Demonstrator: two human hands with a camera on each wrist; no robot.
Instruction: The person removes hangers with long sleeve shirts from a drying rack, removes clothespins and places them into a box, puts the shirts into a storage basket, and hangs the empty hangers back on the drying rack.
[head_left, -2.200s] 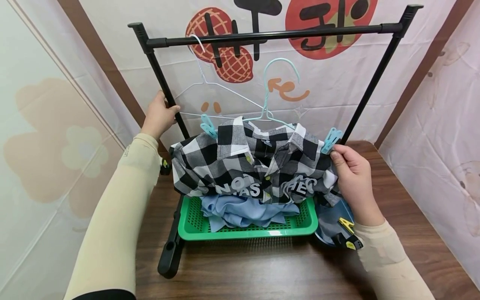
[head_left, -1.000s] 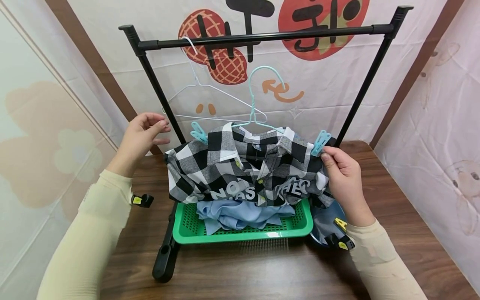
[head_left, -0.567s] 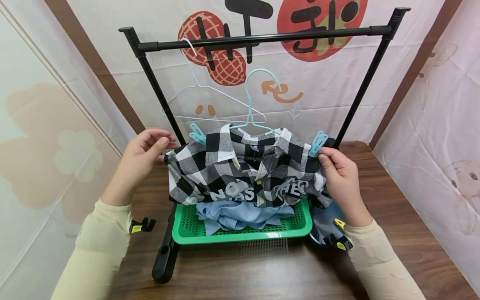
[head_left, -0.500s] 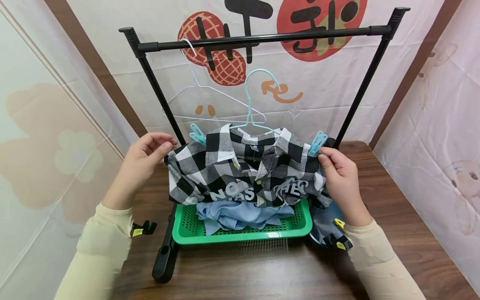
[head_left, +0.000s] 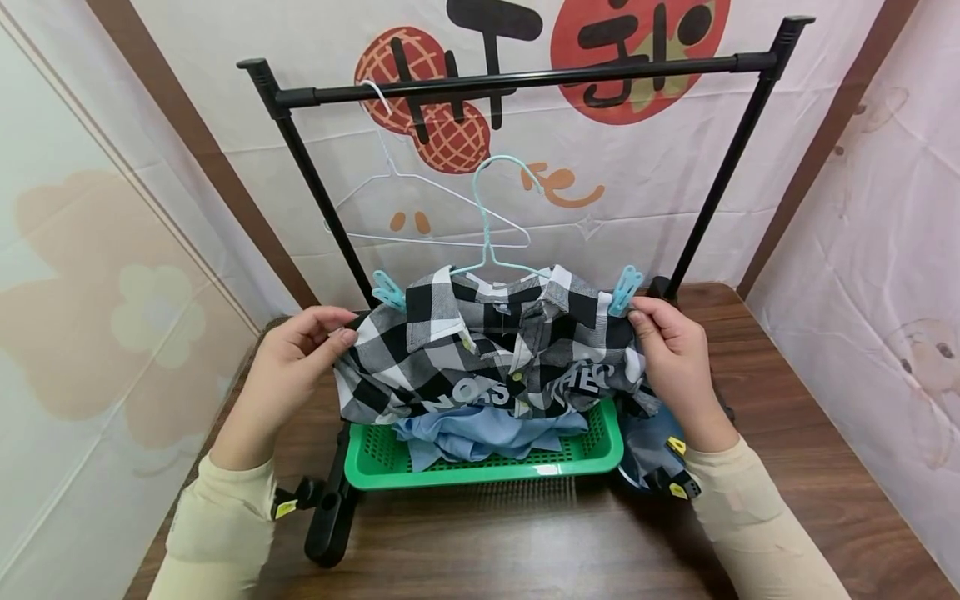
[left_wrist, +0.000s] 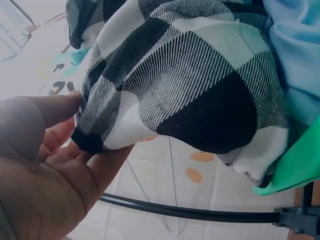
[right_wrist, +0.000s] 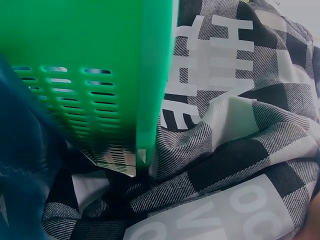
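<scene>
Head view: checked shirt (head_left: 487, 358) is pinched from both sides

The shirt, black, grey and white with pale letters on the chest, is spread over the rear part of the green basket (head_left: 487, 477). At its left shoulder edge, as seen from the head, is the left hand (head_left: 285, 379); the left wrist view shows the thumb and the fingers closed on the cloth. At the other shoulder, the right hand (head_left: 675, 358) pinches the fabric with thumb and index finger, just beside a blue clip (head_left: 626, 289). A second clip (head_left: 389, 292) sits near the left hand. From the collar rises a light-blue hanger (head_left: 486, 229), and its hook stands free below the bar of the black rack (head_left: 525, 81). On this bar hangs a white hanger (head_left: 435, 242). Inside the basket lies a blue cloth (head_left: 480, 437), crumpled. To the right, partly hidden by the right hand and the shirt, is a blue container (head_left: 641, 450). All this is on a brown wooden table (head_left: 510, 550)
</scene>
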